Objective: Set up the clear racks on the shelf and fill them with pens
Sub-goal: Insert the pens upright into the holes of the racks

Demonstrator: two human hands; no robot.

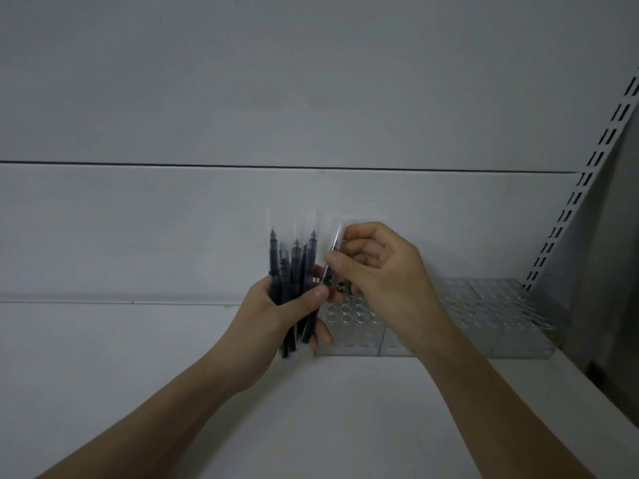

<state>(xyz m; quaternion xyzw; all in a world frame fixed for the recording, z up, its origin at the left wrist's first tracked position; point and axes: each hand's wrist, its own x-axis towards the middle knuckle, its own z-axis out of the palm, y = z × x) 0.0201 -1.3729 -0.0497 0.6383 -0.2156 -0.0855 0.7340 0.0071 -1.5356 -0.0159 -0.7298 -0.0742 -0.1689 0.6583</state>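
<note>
The left hand is gripping a bunch of pens, fingers curled round the lower barrels, thumb pressing across the front. Approx 5 or 6 pens in the bunch; exact count is blurring out since they are overlapping. They are dark-bodied w/ clear caps, tips pointing up, standing nearly upright and fanning a little. The lower ends are sticking out below the palm.

The right hand is pinching 1 pen betw. thumb and forefinger, other fingers curling in behind. That single pen is sitting just right of the bunch, tilting slightly, its clear cap up near the fingertips. Whether it is touching the bunch, can't tell.

Racks: clear blocks w/ round holes on top, standing in a row on the white shelf against the back wall. At least 3 are showing: 1 behind the hands, 1 mostly hiding behind the right wrist, 1 at far right; seams farther right are hard to read, so there may be more. They are sitting side by side, touching or nearly so. The row is ending near the slotted upright at the right. Both hands are hovering above and in front of the left end of the row. Something dark is showing at the left rack's back holes, behind the right hand; too hidden to say what.
</note>
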